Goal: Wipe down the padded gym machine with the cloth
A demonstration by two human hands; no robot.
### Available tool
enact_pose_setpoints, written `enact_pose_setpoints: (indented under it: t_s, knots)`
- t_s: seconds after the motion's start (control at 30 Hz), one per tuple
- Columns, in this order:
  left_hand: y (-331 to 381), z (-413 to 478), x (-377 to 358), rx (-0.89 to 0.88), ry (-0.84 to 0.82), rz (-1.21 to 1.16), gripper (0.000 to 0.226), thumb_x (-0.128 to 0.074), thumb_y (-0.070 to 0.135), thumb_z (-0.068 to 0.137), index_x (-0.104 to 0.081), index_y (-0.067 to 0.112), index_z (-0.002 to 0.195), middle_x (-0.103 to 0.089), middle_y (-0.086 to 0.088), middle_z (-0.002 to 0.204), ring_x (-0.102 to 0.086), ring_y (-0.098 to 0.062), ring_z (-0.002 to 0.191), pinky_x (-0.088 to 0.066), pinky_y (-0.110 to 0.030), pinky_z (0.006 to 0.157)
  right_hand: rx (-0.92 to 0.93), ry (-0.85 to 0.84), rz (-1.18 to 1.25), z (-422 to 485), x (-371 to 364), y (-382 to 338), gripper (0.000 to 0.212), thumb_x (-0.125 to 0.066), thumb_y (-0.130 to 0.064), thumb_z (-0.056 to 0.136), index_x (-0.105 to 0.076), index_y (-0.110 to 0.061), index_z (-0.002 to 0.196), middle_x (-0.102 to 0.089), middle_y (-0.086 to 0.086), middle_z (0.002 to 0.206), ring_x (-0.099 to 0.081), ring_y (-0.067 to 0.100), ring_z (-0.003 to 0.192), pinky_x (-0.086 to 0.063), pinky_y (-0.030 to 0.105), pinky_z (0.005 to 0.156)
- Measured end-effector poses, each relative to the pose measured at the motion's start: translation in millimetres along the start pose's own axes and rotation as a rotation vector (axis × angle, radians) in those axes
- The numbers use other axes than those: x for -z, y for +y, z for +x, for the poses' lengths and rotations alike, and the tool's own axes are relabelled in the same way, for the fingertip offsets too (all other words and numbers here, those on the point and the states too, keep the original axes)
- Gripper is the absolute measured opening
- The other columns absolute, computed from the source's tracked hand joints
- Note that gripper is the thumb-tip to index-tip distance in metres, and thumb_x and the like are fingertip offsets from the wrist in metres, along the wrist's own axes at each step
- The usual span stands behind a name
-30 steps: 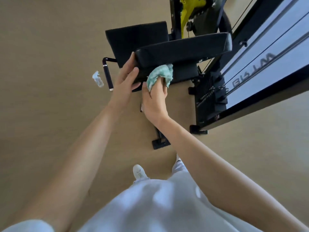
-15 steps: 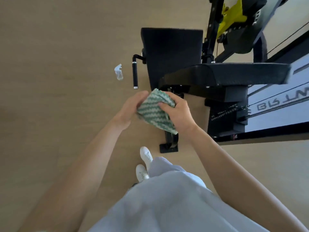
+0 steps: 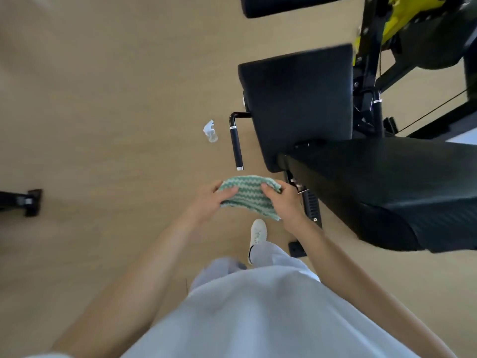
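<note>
A green-and-white zigzag cloth [image 3: 249,196] is stretched flat between both hands, in the air above the floor. My left hand [image 3: 210,202] pinches its left edge and my right hand [image 3: 282,205] grips its right edge. The black padded seat [image 3: 299,99] of the gym machine lies just beyond the cloth. The long black back pad [image 3: 387,187] runs to the right of my right hand. Neither hand touches the padding.
A small clear spray bottle [image 3: 210,131] lies on the tan floor left of the machine's black side handle [image 3: 236,146]. Yellow and black frame parts [image 3: 382,34] rise at the top right. A black machine foot [image 3: 28,201] sits at the left edge. My white shoe [image 3: 256,235] is below the cloth.
My right hand stopped wiping the pad's underside and pulled back. Both hands then took the cloth and spread it out flat. The view has swung closer over the seat.
</note>
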State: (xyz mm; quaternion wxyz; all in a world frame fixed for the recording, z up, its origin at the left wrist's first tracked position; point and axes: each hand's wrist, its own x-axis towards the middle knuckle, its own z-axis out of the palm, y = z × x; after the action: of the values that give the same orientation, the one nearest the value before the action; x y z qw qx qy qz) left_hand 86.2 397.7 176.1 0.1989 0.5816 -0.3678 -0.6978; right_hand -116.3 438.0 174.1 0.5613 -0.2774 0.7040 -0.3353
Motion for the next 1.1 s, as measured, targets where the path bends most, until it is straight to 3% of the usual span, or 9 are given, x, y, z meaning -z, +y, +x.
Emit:
enact_pose_setpoints:
  t_s: [0.1,0.23,0.33,0.4,0.53,0.6,0.73,0.97,1.1]
  knots:
    - [22,40,9,-0.03,0.075,0.141,0.005,-0.071,0.012,0.095,-0.069,0.016,0.097,-0.076,0.0,0.09,-0.071,-0.018,0.082,-0.059,-0.031,0.078,-0.031,0.095,-0.062,31,-11,15,0.033,-0.065,-0.056,0.081,-0.072,-0.025,0.093,-0.076,-0.002,0.091,-0.073,0.022,0.089,-0.061,0.05,0.083]
    - [43,88,23,-0.134,0.093,0.369,0.01,-0.062,0.007,0.1,-0.066,0.013,0.108,-0.07,-0.008,0.1,-0.068,-0.021,0.086,-0.058,-0.028,0.075,-0.063,0.211,-0.01,57,-30,15,0.011,-0.064,-0.028,0.096,-0.07,-0.021,0.102,-0.074,0.001,0.097,-0.071,0.022,0.093,-0.061,0.048,0.084]
    - [54,129,38,-0.139,0.038,0.523,0.02,-0.058,0.003,0.1,-0.064,0.021,0.107,-0.066,0.003,0.096,-0.064,-0.013,0.081,-0.054,-0.017,0.059,-0.12,0.25,0.042,83,-46,16,0.017,-0.061,-0.024,0.093,-0.068,-0.025,0.109,-0.072,0.003,0.105,-0.069,0.025,0.099,-0.06,0.045,0.086]
    - [57,157,49,-0.093,-0.003,0.569,0.027,-0.061,0.0,0.096,-0.064,0.027,0.099,-0.065,0.006,0.097,-0.063,-0.013,0.085,-0.053,-0.019,0.06,-0.157,0.317,-0.015,107,-55,21,0.015,-0.06,-0.034,0.085,-0.064,-0.032,0.1,-0.071,-0.002,0.099,-0.069,0.024,0.093,-0.06,0.05,0.084]
    - [52,209,74,0.003,-0.089,0.609,0.036,-0.071,-0.005,0.085,-0.062,0.029,0.09,-0.065,0.005,0.098,-0.064,-0.015,0.091,-0.054,-0.021,0.069,-0.183,0.413,-0.107,154,-74,6,0.01,-0.06,-0.009,0.087,-0.064,-0.011,0.097,-0.069,0.011,0.095,-0.068,0.031,0.089,-0.059,0.046,0.075]
    - [45,233,87,0.064,-0.103,0.599,0.033,-0.071,-0.006,0.085,-0.062,0.026,0.091,-0.066,0.004,0.097,-0.065,-0.015,0.091,-0.059,-0.027,0.071,-0.21,0.392,-0.175,181,-83,-1,0.013,-0.058,-0.003,0.09,-0.063,0.0,0.102,-0.069,0.015,0.098,-0.066,0.029,0.088,-0.055,0.039,0.071]
    - [34,279,109,0.114,-0.102,0.595,0.028,-0.072,-0.006,0.082,-0.063,0.02,0.089,-0.067,0.002,0.092,-0.065,-0.018,0.086,-0.061,-0.04,0.078,-0.215,0.301,-0.386,245,-92,-4,0.014,-0.056,-0.002,0.092,-0.063,-0.01,0.102,-0.07,0.008,0.096,-0.066,0.027,0.09,-0.058,0.04,0.075]
    - [36,341,128,-0.001,-0.026,0.657,0.03,-0.07,-0.006,0.081,-0.057,0.019,0.07,-0.059,0.004,0.069,-0.05,-0.01,0.061,-0.045,-0.023,0.057,-0.141,0.247,-0.523,326,-107,-6,0.019,-0.054,-0.001,0.085,-0.058,-0.019,0.081,-0.068,0.005,0.084,-0.066,0.03,0.083,-0.054,0.042,0.071]
    - [36,359,136,-0.062,0.067,0.701,0.032,-0.066,-0.005,0.079,-0.057,0.024,0.066,-0.06,0.008,0.068,-0.051,-0.007,0.061,-0.043,-0.022,0.059,-0.204,0.238,-0.484,346,-113,6,0.054,-0.059,-0.002,0.091,-0.052,-0.019,0.141,-0.063,0.008,0.134,-0.06,0.028,0.121,-0.052,0.04,0.099]
